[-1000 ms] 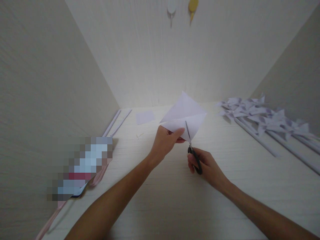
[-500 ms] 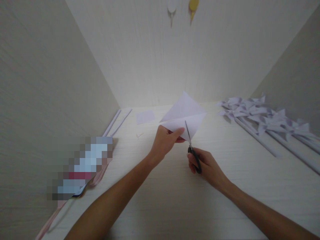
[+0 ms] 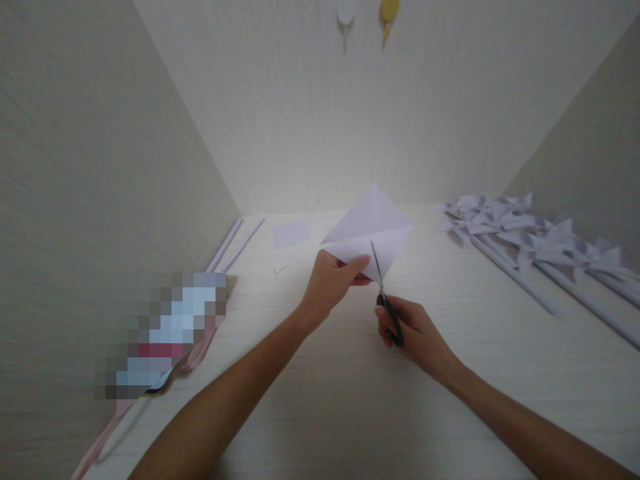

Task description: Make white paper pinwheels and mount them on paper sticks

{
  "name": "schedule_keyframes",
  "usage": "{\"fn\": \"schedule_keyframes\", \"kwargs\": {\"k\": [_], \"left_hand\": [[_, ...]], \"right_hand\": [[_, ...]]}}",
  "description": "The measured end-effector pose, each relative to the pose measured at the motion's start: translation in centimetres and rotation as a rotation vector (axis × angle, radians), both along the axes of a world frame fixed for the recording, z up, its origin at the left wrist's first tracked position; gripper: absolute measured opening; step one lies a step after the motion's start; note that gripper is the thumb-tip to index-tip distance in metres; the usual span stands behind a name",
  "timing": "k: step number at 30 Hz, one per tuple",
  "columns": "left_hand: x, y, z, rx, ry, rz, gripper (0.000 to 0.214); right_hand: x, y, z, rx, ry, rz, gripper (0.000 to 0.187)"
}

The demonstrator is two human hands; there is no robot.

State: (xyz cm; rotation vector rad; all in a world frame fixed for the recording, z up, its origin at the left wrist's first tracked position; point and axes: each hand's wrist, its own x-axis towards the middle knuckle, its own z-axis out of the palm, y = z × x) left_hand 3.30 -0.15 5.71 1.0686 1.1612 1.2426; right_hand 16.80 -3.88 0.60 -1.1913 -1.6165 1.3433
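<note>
A creased square of white paper (image 3: 373, 217) is raised above the table, one corner pointing away from me. My left hand (image 3: 336, 277) pinches its near-left edge, thumb on top and fingers beneath. Black-handled scissors (image 3: 389, 320) are in my right hand (image 3: 413, 330), whose fingers are closed round the handles. A blade lies over the paper's near part, running from the near corner toward the middle; whether the paper is cut there I cannot tell.
Several white paper pinwheels (image 3: 525, 230) on rolled paper sticks (image 3: 513, 273) lie at right. A smaller paper piece (image 3: 291, 233) and thin scraps (image 3: 280, 270) lie left of centre. Paper rolls (image 3: 227, 243) and a blurred-out object (image 3: 173, 333) are along the left wall. Hooks (image 3: 389, 17) hang on the back wall.
Hardly anything differs. The whole view shifts by a few pixels, while both hands, the paper and the scissors keep their positions relative to each other.
</note>
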Motion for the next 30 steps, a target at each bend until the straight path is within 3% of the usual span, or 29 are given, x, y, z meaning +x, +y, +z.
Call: {"fn": "schedule_keyframes", "kwargs": {"k": [4,12,18,21,25,30], "left_hand": [[-0.1,0.2,-0.1,0.042,0.005,0.024,0.024],[-1.8,1.4,0.1,0.166,0.027,0.222,0.022],[-2.5,1.8,0.8,0.224,-0.020,0.324,0.025],[-2.6,1.9,0.5,0.219,0.024,0.266,0.021],[-2.5,1.8,0.2,0.162,0.091,0.082,0.021],[-2.1,1.4,0.0,0.074,0.095,-0.065,0.020]], "right_hand": [[-0.1,0.0,0.1,0.010,0.007,0.028,0.036],[-0.2,-0.2,0.1,-0.019,-0.060,0.079,0.034],[0.0,-0.2,-0.1,0.074,0.002,-0.023,0.028],[0.1,0.0,-0.1,0.134,0.066,-0.163,0.025],[0.5,0.6,-0.1,0.196,0.172,-0.394,0.025],[0.8,1.2,-0.2,0.157,0.243,-0.468,0.027]]}}
